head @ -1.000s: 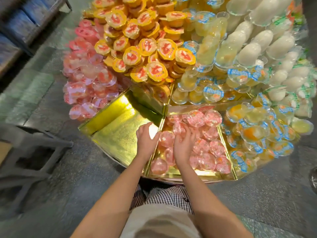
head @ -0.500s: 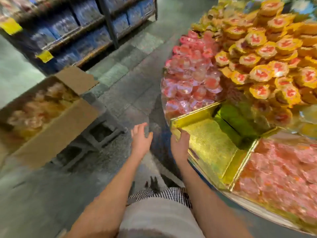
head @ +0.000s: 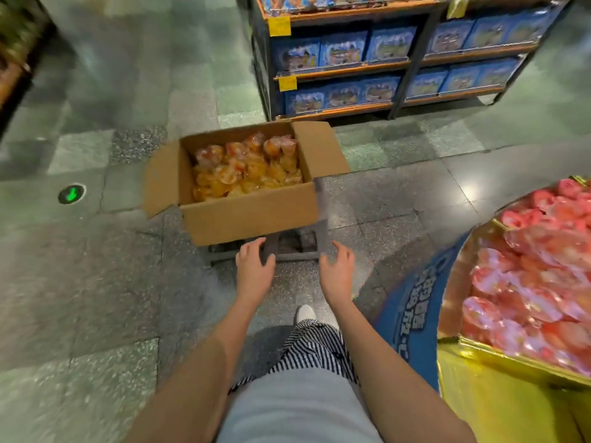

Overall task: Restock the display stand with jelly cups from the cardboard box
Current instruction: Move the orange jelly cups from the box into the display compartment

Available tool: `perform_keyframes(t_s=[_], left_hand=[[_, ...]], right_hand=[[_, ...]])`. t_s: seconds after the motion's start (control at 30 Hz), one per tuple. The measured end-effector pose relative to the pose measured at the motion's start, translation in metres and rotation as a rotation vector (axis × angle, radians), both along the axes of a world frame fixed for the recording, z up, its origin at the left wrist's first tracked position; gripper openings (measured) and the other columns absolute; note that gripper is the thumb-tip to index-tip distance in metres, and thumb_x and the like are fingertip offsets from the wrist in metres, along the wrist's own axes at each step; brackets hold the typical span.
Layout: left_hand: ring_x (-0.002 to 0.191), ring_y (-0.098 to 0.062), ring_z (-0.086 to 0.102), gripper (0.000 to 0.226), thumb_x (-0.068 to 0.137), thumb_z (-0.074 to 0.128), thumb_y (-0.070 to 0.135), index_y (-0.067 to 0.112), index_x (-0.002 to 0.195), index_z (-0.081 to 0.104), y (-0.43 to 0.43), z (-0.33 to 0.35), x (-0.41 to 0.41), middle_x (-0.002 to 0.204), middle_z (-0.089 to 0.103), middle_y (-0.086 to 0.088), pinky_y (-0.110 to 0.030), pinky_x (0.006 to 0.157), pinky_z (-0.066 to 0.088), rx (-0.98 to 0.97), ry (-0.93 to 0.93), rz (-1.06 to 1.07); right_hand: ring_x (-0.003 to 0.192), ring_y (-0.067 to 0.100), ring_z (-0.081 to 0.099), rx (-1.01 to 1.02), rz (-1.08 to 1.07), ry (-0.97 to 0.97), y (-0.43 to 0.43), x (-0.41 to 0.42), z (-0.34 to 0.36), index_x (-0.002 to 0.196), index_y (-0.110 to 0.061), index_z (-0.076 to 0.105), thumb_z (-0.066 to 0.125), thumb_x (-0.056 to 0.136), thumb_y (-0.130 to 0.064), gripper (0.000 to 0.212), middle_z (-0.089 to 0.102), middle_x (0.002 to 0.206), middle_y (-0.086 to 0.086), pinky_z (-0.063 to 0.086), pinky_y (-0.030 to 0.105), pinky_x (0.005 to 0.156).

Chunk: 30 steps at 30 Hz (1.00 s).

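L hand (head: 254, 270), R hand (head: 337, 274) empty near cardboard box (head: 252, 215)

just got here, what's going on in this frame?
A person faces an open cardboard box of orange jelly cups set on a low grey stool. The left hand and right hand reach toward it, open and holding nothing. At their right is the display stand. Pink jelly cups fill one gold section, and the section nearest them shows none. No cups picked up yet.
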<state>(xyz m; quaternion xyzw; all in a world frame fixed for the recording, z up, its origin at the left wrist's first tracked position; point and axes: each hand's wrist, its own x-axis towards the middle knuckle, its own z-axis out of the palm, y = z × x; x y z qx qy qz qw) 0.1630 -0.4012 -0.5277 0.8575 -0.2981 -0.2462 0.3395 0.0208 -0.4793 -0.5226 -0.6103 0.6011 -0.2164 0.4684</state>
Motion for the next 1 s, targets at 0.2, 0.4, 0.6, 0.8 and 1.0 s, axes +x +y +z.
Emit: perform_keyframes(t_s=[0.2,0.4,0.6,0.8,1.0], left_hand=[[0.135,-0.025,0.028,0.045,0.098,0.053,0.026,0.018,0.141,0.041,-0.037,-0.013,0.073,0.144,0.036,-0.005,-0.036,0.107,0.03,0.0,0.033,0.15],[0.14,-0.027,0.026,0.047,0.098,0.053,0.029,0.02,0.142,0.042,-0.138,-0.028,0.155,0.148,0.037,-0.007,-0.046,0.115,0.028,0.052,0.062,0.183],[0.134,-0.023,0.037,0.046,0.097,0.056,0.024,0.016,0.141,0.044,-0.245,-0.037,0.224,0.142,0.043,-0.007,-0.039,0.113,0.032,0.079,0.1,0.163],[0.129,-0.022,0.045,0.047,0.096,0.057,0.026,0.016,0.14,0.045,-0.336,-0.07,0.276,0.14,0.047,-0.006,-0.04,0.108,0.039,0.107,0.222,0.133],[0.122,-0.023,0.051,0.049,0.096,0.057,0.031,0.016,0.141,0.044,-0.411,-0.113,0.314,0.134,0.052,-0.007,-0.038,0.101,0.045,0.144,0.452,0.176]], right_hand=[[0.129,0.027,0.041,0.077,0.116,0.058,-0.06,0.08,-0.012,0.145,-0.01,0.036,0.048,0.1,-0.018,0.048,0.031,0.147,0.011,0.036,0.035,0.104],[0.12,0.031,0.05,0.114,0.136,0.068,-0.162,0.162,-0.027,0.144,-0.015,0.038,0.051,0.099,-0.023,0.047,0.033,0.146,0.012,0.043,0.042,0.103],[0.121,0.025,0.049,0.178,0.144,0.107,-0.26,0.235,-0.038,0.143,-0.015,0.039,0.053,0.098,-0.022,0.048,0.041,0.142,0.011,0.04,0.033,0.1],[0.123,0.031,0.048,0.24,0.103,0.101,-0.328,0.288,-0.062,0.138,-0.009,0.047,0.054,0.096,-0.016,0.043,0.051,0.134,0.016,0.039,0.031,0.098],[0.115,0.033,0.051,0.262,0.121,0.095,-0.389,0.317,-0.1,0.134,0.002,0.048,0.053,0.095,-0.007,0.04,0.053,0.129,0.026,0.041,0.027,0.088]])
